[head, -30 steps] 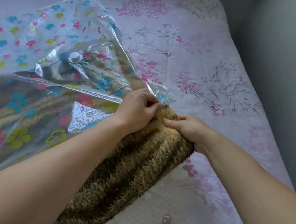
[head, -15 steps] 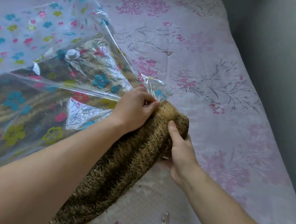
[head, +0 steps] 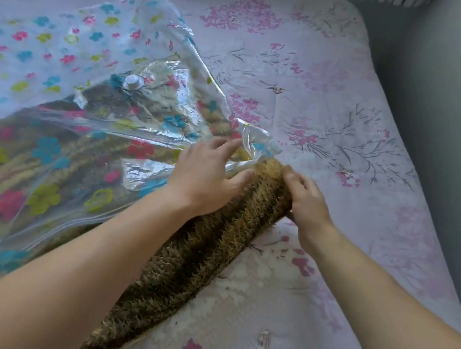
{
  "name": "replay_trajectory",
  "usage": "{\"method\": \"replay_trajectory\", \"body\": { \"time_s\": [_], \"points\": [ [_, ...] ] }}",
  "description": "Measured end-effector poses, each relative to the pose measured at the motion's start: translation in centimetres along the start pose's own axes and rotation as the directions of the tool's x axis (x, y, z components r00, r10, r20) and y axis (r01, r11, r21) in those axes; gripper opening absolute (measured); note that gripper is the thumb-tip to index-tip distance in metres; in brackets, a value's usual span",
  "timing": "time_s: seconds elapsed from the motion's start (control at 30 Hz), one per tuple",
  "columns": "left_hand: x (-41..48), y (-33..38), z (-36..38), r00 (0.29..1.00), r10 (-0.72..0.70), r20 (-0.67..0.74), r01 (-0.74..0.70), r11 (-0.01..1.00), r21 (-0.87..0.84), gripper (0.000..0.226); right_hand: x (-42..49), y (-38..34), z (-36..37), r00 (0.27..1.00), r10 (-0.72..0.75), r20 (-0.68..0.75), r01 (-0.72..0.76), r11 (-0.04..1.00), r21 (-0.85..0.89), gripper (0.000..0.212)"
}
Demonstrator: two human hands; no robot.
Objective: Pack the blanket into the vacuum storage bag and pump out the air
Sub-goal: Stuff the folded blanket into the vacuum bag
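Here, left hand spread flat on blanket at bag mouth, right hand gripping its end.

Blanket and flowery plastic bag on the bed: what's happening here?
A person is packing a shaggy brown blanket into a clear, flower-printed vacuum storage bag on a bed. Much of the blanket is inside; a long rolled part sticks out of the bag's open mouth. The left hand presses on the blanket at the mouth, and the right hand grips the blanket's end. The bag is not yet sealed, and its round valve faces up.
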State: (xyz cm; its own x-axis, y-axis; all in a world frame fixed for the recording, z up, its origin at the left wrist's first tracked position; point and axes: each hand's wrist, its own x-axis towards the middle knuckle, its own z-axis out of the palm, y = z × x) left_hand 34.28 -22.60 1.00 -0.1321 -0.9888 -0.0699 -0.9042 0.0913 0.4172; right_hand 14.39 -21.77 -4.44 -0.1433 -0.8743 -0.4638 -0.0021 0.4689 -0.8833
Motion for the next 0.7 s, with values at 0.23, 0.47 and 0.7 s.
{"method": "replay_trajectory", "body": {
  "time_s": [0.23, 0.47, 0.7],
  "points": [
    [-9.6, -8.2, -1.9, 0.853, -0.522, 0.001, 0.512, 0.838, 0.189, 0.114, 6.7, -6.0, 2.9, 0.991, -0.098, 0.089, 0.13, 0.83, -0.543, 0.075],
    [-13.3, -11.8, -1.0, 0.838, -0.546, 0.006, 0.531, 0.818, 0.223, 0.113, 6.8, -5.1, 2.3, 0.985, 0.116, 0.129, -0.05, 0.903, -0.428, 0.032],
    [-13.1, -11.6, -1.8, 0.883, -0.466, 0.065, 0.431, 0.856, 0.284, 0.116, 2.2, -3.7, -1.9, 0.994, 0.102, 0.038, -0.081, 0.926, -0.368, 0.032]
  ]
}}
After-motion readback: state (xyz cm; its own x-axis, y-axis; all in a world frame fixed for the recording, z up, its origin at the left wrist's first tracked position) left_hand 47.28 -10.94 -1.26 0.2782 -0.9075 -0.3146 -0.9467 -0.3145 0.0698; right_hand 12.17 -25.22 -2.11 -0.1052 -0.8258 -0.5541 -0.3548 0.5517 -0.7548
